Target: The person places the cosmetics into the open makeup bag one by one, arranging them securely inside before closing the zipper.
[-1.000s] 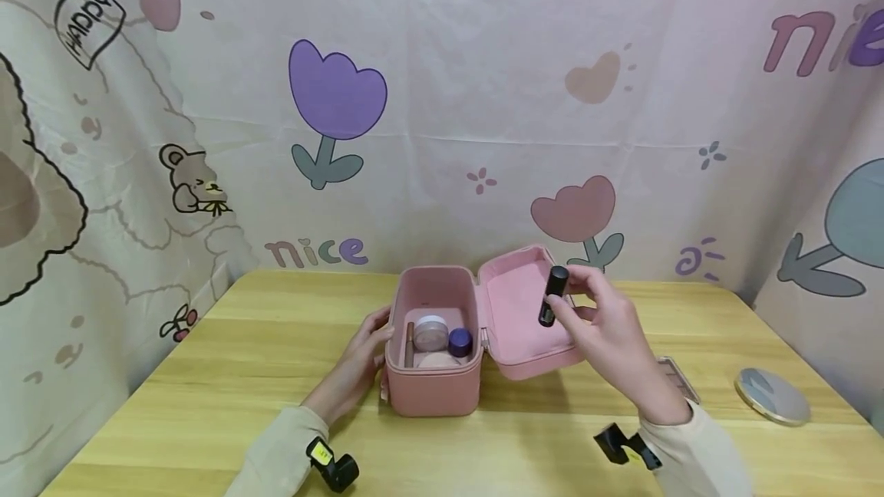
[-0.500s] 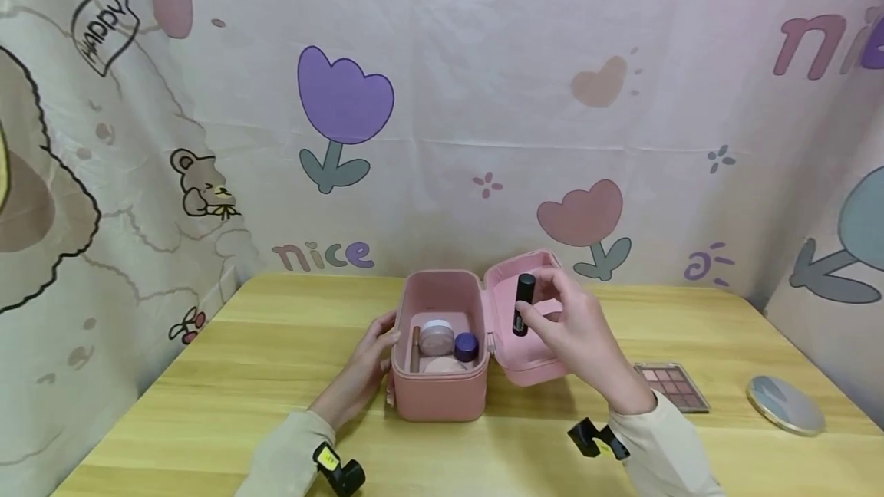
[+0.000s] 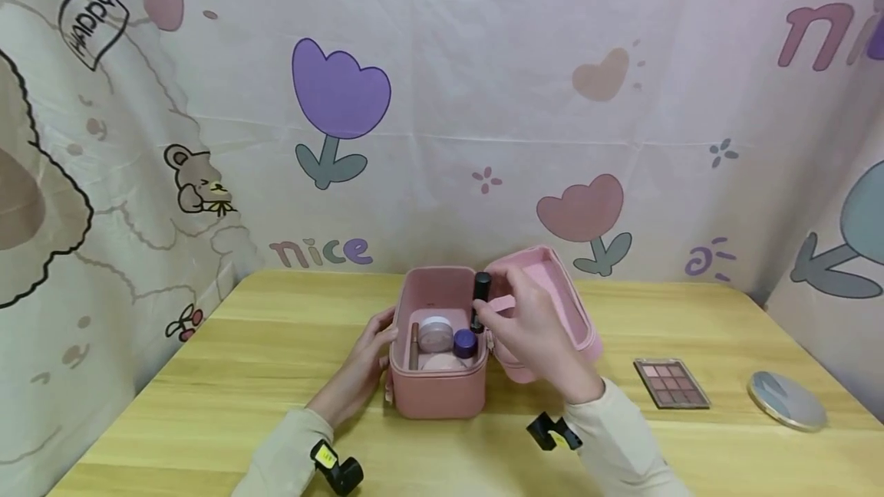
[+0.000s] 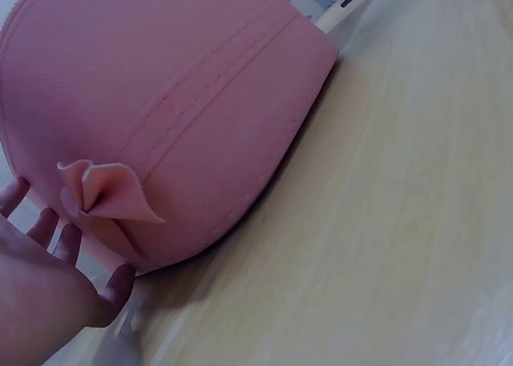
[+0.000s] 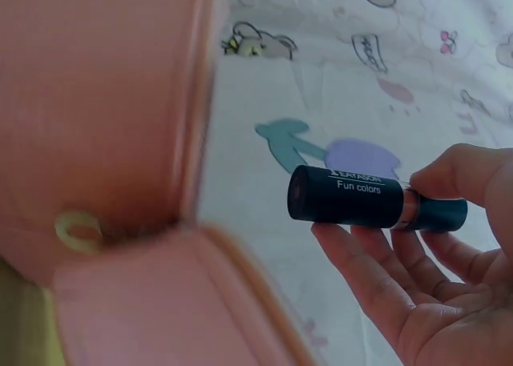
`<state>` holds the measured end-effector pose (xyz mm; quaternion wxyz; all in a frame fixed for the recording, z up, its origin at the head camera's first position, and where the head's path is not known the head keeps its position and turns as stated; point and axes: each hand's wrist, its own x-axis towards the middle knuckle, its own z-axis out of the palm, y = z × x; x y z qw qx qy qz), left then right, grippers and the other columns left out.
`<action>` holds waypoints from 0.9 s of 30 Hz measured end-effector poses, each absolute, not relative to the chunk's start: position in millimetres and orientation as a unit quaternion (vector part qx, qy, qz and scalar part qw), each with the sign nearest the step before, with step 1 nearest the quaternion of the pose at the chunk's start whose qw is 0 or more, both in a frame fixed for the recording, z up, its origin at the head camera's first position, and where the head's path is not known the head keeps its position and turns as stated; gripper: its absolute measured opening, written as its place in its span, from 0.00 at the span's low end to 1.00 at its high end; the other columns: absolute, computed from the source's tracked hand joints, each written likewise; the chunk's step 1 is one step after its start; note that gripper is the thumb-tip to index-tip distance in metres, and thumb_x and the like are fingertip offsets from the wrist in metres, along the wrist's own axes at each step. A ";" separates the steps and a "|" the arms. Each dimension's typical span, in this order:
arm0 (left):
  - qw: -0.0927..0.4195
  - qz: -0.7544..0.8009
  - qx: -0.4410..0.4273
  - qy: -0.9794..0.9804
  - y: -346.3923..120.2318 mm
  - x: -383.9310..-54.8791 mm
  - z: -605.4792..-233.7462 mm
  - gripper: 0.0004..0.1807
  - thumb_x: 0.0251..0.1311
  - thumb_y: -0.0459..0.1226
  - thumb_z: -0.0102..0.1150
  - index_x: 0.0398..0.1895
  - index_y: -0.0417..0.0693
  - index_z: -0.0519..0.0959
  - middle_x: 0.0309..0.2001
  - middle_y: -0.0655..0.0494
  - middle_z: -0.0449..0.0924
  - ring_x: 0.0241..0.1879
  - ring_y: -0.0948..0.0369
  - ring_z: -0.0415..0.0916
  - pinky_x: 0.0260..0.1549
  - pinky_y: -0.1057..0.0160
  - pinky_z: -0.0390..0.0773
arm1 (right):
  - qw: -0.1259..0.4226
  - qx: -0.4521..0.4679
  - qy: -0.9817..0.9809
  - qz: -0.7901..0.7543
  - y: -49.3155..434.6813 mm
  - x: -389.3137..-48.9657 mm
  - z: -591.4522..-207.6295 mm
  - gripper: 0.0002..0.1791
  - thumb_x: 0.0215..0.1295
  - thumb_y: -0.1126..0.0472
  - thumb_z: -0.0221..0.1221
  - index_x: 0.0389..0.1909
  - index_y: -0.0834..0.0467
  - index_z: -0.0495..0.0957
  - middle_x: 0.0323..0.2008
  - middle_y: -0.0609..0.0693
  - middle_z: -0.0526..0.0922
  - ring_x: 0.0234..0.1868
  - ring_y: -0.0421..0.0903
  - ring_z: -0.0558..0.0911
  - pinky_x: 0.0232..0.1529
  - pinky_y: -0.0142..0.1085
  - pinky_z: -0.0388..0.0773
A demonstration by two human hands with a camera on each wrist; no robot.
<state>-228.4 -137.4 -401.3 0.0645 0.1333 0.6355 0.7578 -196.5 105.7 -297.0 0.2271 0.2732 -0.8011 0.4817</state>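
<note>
A pink cosmetic case [image 3: 438, 397] stands upright on the table, its lid [image 3: 578, 317] swung out to the right. My left hand [image 3: 361, 355] rests against the case's left side, near a pink bow tab [image 4: 112, 194] seen in the left wrist view. Between thumb and fingers, my right hand [image 3: 530, 320] pinches a black lipstick tube [image 5: 349, 198] marked "Fun colors". In the head view the tube is upright at the case's right rim. Inside lie a clear jar with a white lid [image 3: 436, 336], a purple-capped jar [image 3: 465, 343], a slim brown tube [image 3: 414, 347] and a pale round item [image 3: 444, 363].
To the right on the wooden table [image 3: 276, 374] lie an eyeshadow palette [image 3: 672, 383] and a round silvery compact [image 3: 787, 401]. A printed cloth [image 3: 442, 98] hangs behind the table and along its sides.
My right hand has carried the lipstick leftward, from in front of the lid to the case's right rim. The palette has come into full view. The left hand stays against the case.
</note>
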 end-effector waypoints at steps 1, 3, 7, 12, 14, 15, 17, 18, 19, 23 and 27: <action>0.064 0.759 0.134 0.634 -137.1 -228.9 -400.9 0.32 0.70 0.40 0.43 0.73 0.42 0.51 0.73 0.43 0.45 0.70 0.47 0.44 0.63 0.49 0.48 | 0.218 0.278 -0.800 0.485 102.0 -197.6 -297.7 0.16 0.54 0.78 0.62 0.44 0.66 0.73 0.35 0.54 0.78 0.37 0.49 0.79 0.33 0.33 0.81; 0.065 0.759 0.134 0.633 -136.2 -229.8 -400.6 0.31 0.70 0.41 0.43 0.73 0.42 0.51 0.73 0.44 0.46 0.70 0.47 0.45 0.63 0.50 0.49 | 0.202 0.282 -0.804 0.483 95.7 -199.7 -300.2 0.17 0.54 0.78 0.61 0.44 0.66 0.72 0.36 0.54 0.78 0.38 0.48 0.79 0.33 0.34 0.81; 0.070 0.761 0.133 0.632 -134.7 -231.0 -401.1 0.32 0.69 0.41 0.44 0.73 0.42 0.51 0.73 0.45 0.47 0.70 0.48 0.46 0.63 0.51 0.50 | 0.192 0.288 -0.811 0.471 83.5 -202.1 -306.7 0.18 0.53 0.78 0.60 0.45 0.66 0.71 0.35 0.55 0.78 0.35 0.47 0.79 0.32 0.35 0.81; 0.065 0.764 0.127 0.630 -136.7 -230.6 -400.6 0.32 0.69 0.40 0.43 0.73 0.43 0.51 0.73 0.45 0.46 0.70 0.48 0.46 0.64 0.47 0.47 | 0.182 0.302 -0.817 0.456 67.7 -205.2 -314.6 0.18 0.54 0.75 0.59 0.48 0.67 0.71 0.36 0.55 0.79 0.34 0.46 0.80 0.33 0.34 0.80; 0.066 0.763 0.131 0.630 -137.3 -231.0 -400.1 0.32 0.69 0.41 0.43 0.74 0.44 0.51 0.73 0.45 0.46 0.70 0.48 0.46 0.65 0.46 0.46 | 0.181 0.304 -0.819 0.452 62.8 -206.8 -316.3 0.19 0.55 0.75 0.59 0.48 0.68 0.71 0.37 0.55 0.79 0.36 0.46 0.80 0.34 0.35 0.80; 0.067 0.762 0.133 0.630 -137.4 -231.3 -400.0 0.32 0.69 0.41 0.43 0.74 0.44 0.51 0.73 0.46 0.46 0.70 0.48 0.46 0.65 0.46 0.46 | 0.181 0.305 -0.819 0.452 60.8 -207.5 -317.0 0.19 0.55 0.75 0.59 0.49 0.68 0.71 0.37 0.55 0.79 0.37 0.46 0.80 0.35 0.36 0.81; 0.068 0.760 0.136 0.632 -137.5 -231.6 -399.8 0.32 0.69 0.41 0.44 0.74 0.45 0.51 0.73 0.46 0.46 0.70 0.48 0.47 0.65 0.46 0.47 | 0.179 0.306 -0.818 0.453 57.5 -209.0 -318.3 0.19 0.56 0.75 0.59 0.50 0.68 0.71 0.37 0.55 0.79 0.37 0.46 0.80 0.35 0.38 0.81; 0.068 0.759 0.136 0.633 -137.5 -231.6 -399.8 0.32 0.69 0.41 0.44 0.74 0.45 0.51 0.73 0.46 0.46 0.70 0.49 0.47 0.64 0.47 0.47 | 0.177 0.307 -0.816 0.456 56.2 -209.5 -318.9 0.20 0.56 0.75 0.59 0.50 0.67 0.70 0.37 0.55 0.79 0.38 0.46 0.80 0.36 0.39 0.81; 0.068 0.758 0.135 0.634 -137.4 -231.4 -399.9 0.32 0.69 0.41 0.44 0.74 0.45 0.51 0.73 0.46 0.47 0.69 0.49 0.47 0.64 0.47 0.48 | 0.175 0.309 -0.814 0.459 55.2 -209.8 -319.7 0.20 0.56 0.75 0.59 0.51 0.67 0.70 0.38 0.55 0.79 0.38 0.46 0.80 0.36 0.39 0.81; 0.069 0.756 0.133 0.637 -137.4 -230.4 -400.1 0.32 0.69 0.41 0.43 0.74 0.45 0.51 0.73 0.46 0.47 0.69 0.49 0.49 0.63 0.50 0.50 | 0.174 0.322 -0.810 0.459 51.7 -210.5 -324.1 0.21 0.57 0.75 0.60 0.51 0.67 0.68 0.38 0.57 0.80 0.37 0.47 0.81 0.36 0.40 0.81; 0.063 0.754 0.132 0.640 -138.9 -229.6 -400.7 0.32 0.69 0.41 0.43 0.73 0.44 0.52 0.73 0.46 0.48 0.68 0.50 0.50 0.62 0.52 0.52 | 0.171 0.336 -0.810 0.449 46.1 -210.6 -329.5 0.18 0.58 0.75 0.60 0.49 0.67 0.68 0.39 0.58 0.79 0.36 0.47 0.82 0.35 0.35 0.81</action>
